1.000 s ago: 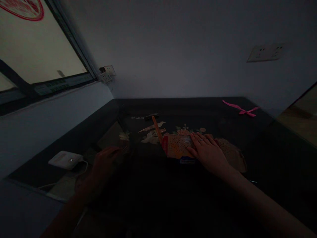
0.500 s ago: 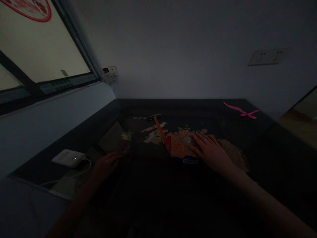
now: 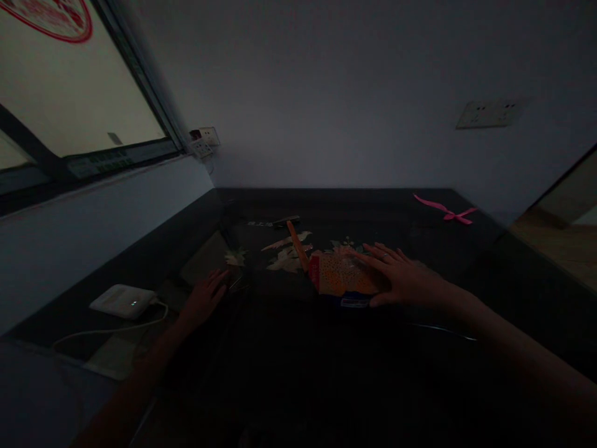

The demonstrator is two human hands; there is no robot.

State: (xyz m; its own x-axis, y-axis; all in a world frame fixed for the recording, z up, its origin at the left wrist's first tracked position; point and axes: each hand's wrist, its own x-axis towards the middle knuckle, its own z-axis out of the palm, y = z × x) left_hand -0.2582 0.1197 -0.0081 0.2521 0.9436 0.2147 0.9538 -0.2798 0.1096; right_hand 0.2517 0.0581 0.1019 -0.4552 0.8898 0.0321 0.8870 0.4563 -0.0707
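Observation:
In dim light, an orange dotted packet point(image 3: 342, 272) with a red end and a dark blue lower edge lies on the dark table point(image 3: 261, 336). My right hand point(image 3: 396, 274) is at the packet's right end, its fingers spread and its fingertips over the upper edge. My left hand point(image 3: 208, 295) rests on the table to the left, fingers apart, beside some thin shiny pieces point(image 3: 239, 284) too dark to make out. An orange stick-like object point(image 3: 297, 244) leans from the packet's red end toward a small dark item point(image 3: 285, 221).
A white device point(image 3: 124, 301) with a cable lies on the left of the table. At the back right is a pink ribbon point(image 3: 450, 213). A thin shiny line point(image 3: 445, 330) shows below my right forearm. Walls border the table's back and left.
My right hand has shifted right and spread at the packet's end. The brown dotted piece beyond it no longer shows. My left hand's fingers have moved slightly up and spread. The view has shifted a little.

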